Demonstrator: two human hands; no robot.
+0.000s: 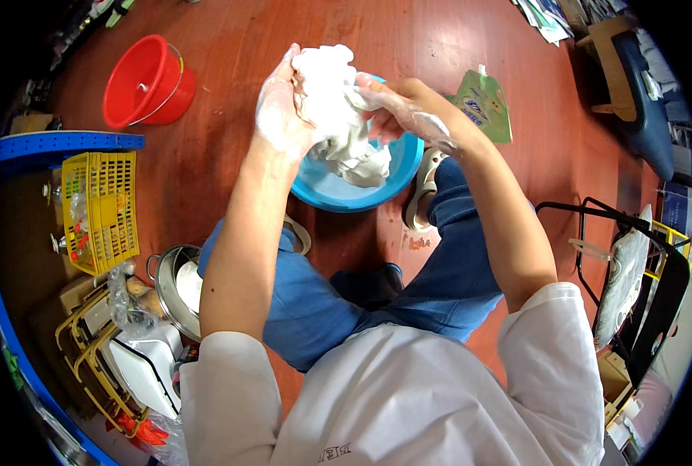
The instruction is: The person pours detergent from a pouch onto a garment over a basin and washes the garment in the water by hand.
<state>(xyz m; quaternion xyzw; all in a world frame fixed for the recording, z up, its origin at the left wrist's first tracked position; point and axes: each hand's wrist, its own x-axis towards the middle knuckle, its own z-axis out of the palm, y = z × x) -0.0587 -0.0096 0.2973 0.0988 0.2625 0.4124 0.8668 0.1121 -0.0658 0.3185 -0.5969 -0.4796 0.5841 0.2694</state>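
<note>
A wet, bunched white cloth [334,110] hangs over a round blue basin [346,203] that holds whitish, soapy water. My left hand [280,108], coated in suds, supports the cloth from its left side, fingers pointing away from me. On the other side my right hand [401,113], also sudsy, has a fold of the cloth between thumb and fingers. The lower end of the cloth droops into the basin; whether it touches the water is hard to tell.
A red bucket [174,96] with a wire handle stands at the upper left. Right of the basin lies a green pouch [485,108]. A yellow plastic basket [104,212] and a metal pot [168,285] are at the left, a black-framed chair [643,221] at the right.
</note>
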